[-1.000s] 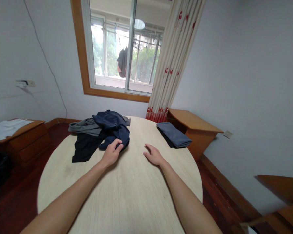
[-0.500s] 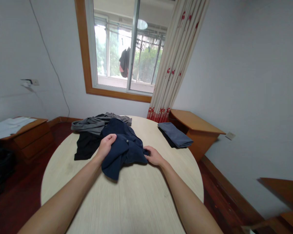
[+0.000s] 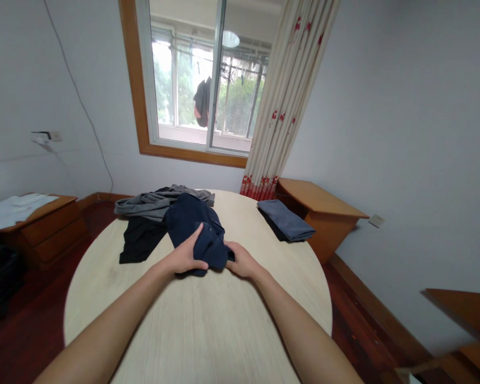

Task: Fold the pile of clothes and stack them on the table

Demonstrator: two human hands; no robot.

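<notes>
Round table (image 3: pixel 216 330): one navy garment (image 3: pixel 190 216), left hand (image 3: pixel 186 257) spread wide against it, right hand (image 3: pixel 243 260) gripping its edge; grey cloth (image 3: pixel 144 206), black cloth (image 3: pixel 141 242), leftward; folded stack (image 3: pixel 287 220), rightward.

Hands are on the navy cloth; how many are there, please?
2: the left hand on the near side of the navy cloth, the right hand at its right edge.

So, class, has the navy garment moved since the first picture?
Yes: the navy garment has shifted rightward and nearer the camera, judged against the table.
</notes>
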